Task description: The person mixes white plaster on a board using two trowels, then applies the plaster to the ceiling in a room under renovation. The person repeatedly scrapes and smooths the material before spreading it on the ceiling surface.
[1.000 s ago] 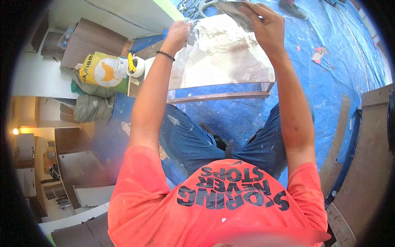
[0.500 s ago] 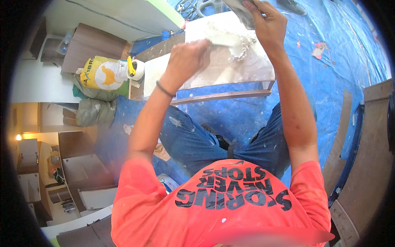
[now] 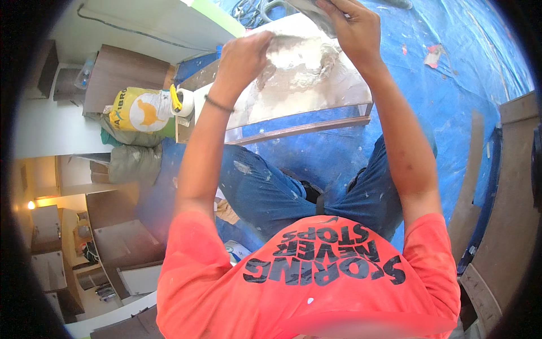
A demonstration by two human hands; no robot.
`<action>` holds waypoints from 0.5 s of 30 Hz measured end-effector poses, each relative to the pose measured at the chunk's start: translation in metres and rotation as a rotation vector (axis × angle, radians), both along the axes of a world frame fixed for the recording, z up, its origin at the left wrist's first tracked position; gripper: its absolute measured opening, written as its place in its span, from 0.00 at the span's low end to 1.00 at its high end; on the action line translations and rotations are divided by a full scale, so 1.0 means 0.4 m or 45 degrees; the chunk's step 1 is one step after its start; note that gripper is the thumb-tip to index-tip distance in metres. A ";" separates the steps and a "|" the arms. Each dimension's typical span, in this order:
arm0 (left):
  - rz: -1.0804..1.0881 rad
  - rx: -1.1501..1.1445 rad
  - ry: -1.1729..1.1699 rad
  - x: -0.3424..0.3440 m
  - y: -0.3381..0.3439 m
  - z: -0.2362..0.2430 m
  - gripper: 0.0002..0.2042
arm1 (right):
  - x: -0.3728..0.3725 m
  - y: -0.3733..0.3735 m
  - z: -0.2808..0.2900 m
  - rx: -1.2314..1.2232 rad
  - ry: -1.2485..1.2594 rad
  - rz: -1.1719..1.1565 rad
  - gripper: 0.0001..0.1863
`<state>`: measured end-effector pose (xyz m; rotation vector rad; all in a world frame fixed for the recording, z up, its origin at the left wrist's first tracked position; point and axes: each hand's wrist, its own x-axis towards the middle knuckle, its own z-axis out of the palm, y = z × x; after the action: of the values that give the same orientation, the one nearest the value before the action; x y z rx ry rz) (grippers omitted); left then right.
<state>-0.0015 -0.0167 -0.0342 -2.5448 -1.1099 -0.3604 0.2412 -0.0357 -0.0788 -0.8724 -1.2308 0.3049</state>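
Note:
My left hand is closed around a thin flat-bladed scraper, which reaches right over the work board. Wet white paste lies spread across the middle of that pale board, with a ridged lump toward its right side. Higher up, my right hand grips a grey, flat, smeared piece between thumb and fingers. The upper picture edge cuts this piece off, so its kind is unclear. Both forearms stretch forward over my knees.
A yellow and white sack and a white tape roll with a yellow tool are left of the board. Blue sheeting covers the floor. Coiled cables lie beyond. A brown wooden panel stands at right.
My left hand has moved up and slightly left with the scraper. The right hand has shifted a little left and up. The paste appears spread wider and flatter on the board.

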 end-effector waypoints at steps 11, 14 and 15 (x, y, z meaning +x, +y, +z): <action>-0.059 -0.245 -0.038 -0.023 -0.016 -0.032 0.12 | 0.009 0.004 -0.010 0.084 -0.016 -0.017 0.11; -0.092 -0.073 -0.106 0.013 0.062 -0.025 0.11 | 0.013 0.002 -0.005 0.098 0.004 -0.011 0.11; -0.085 -0.058 -0.099 0.030 0.079 -0.049 0.11 | 0.015 0.002 -0.004 0.109 -0.024 -0.008 0.11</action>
<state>0.0103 0.0149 -0.0538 -2.6331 -1.0742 -0.4598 0.2472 -0.0351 -0.0802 -0.8064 -1.2496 0.2379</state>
